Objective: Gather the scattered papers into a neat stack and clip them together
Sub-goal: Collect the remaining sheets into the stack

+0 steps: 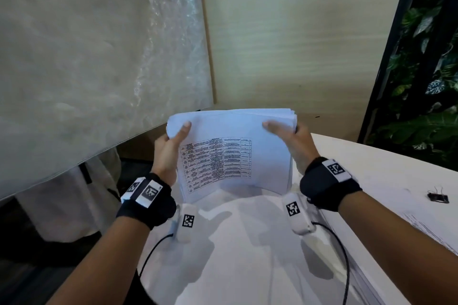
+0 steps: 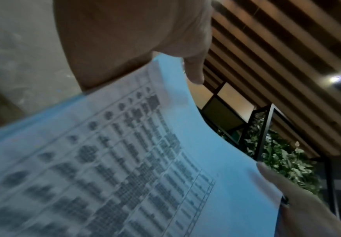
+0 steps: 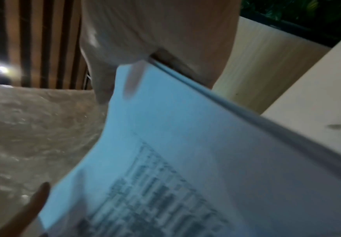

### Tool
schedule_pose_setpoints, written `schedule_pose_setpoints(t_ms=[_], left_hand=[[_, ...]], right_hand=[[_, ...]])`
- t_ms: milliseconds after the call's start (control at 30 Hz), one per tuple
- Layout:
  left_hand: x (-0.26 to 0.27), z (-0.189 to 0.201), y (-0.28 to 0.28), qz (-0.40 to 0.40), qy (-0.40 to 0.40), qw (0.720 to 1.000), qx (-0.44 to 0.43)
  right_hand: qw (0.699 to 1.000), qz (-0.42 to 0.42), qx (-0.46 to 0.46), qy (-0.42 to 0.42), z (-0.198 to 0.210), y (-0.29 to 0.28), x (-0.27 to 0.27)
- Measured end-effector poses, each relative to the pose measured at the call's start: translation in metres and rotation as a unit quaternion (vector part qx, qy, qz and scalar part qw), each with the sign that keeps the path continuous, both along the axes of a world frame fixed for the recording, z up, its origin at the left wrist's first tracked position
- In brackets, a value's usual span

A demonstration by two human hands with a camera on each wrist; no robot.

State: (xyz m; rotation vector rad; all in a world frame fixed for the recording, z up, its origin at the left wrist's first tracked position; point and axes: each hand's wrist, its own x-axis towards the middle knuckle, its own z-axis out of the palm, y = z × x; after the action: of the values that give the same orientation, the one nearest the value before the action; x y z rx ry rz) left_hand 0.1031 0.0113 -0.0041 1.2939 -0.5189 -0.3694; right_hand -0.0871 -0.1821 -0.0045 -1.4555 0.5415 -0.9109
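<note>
A stack of white papers (image 1: pixel 233 153) with a printed table on the top sheet stands on edge on the white table (image 1: pixel 247 242), bowed toward me. My left hand (image 1: pixel 171 146) grips its left edge, thumb on the front sheet. On the right edge my right hand (image 1: pixel 290 138) grips the same way, thumb across the top sheet. Both wrist views show the paper stack (image 2: pixel 145 160) (image 3: pixel 185 160) close up and blurred. A black binder clip (image 1: pixel 438 197) lies on the table at the far right, away from both hands.
Another printed sheet (image 1: pixel 431 233) lies flat near the table's right edge. A large plastic-wrapped panel (image 1: pixel 86 57) leans at the left, a pale wooden partition (image 1: pixel 297 57) stands behind, and plants (image 1: pixel 431 82) fill the right. Cables trail from both wrists over the table.
</note>
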Motion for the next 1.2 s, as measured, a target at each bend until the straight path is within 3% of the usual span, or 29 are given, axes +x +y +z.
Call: schedule_pose_setpoints(t_ms=[133, 233, 300, 467, 600, 700, 867, 967, 1100, 1200], left_hand=[[-0.002, 0.021, -0.021, 0.104, 0.033, 0.994, 0.006], [0.000, 0.026, -0.026, 0.197, 0.045, 0.979, 0.011], [-0.002, 0.027, -0.026, 0.206, 0.040, 0.978, 0.018], [-0.003, 0.023, -0.027, 0.161, 0.027, 0.986, -0.019], [-0.004, 0.010, -0.017, 0.042, -0.034, 0.998, -0.021], [0.004, -0.005, -0.007, -0.051, -0.047, 0.997, 0.013], [0.013, -0.019, -0.006, -0.133, -0.069, 0.988, 0.041], [0.012, -0.023, -0.011, -0.121, -0.072, 0.989, 0.043], [0.009, -0.026, -0.011, -0.078, -0.110, 0.988, 0.075], [0.004, -0.012, -0.009, -0.063, -0.179, 0.978, 0.088]], right_hand=[[0.991, -0.128, 0.017, -0.030, 0.030, 0.005, 0.019], [0.987, -0.158, 0.025, 0.001, 0.030, 0.003, 0.026], [0.986, -0.167, 0.018, 0.013, 0.027, 0.000, 0.025], [0.988, -0.156, 0.014, 0.002, 0.026, -0.006, 0.020], [0.990, -0.136, 0.040, 0.006, 0.005, -0.018, 0.019], [0.996, -0.051, 0.070, -0.018, -0.016, -0.033, 0.015], [0.997, 0.057, 0.050, -0.022, -0.022, -0.026, 0.004], [1.000, 0.000, -0.013, 0.002, -0.022, -0.017, 0.005], [0.999, -0.009, -0.010, 0.047, -0.021, -0.012, 0.006], [0.992, -0.061, -0.105, 0.035, 0.005, -0.018, -0.002]])
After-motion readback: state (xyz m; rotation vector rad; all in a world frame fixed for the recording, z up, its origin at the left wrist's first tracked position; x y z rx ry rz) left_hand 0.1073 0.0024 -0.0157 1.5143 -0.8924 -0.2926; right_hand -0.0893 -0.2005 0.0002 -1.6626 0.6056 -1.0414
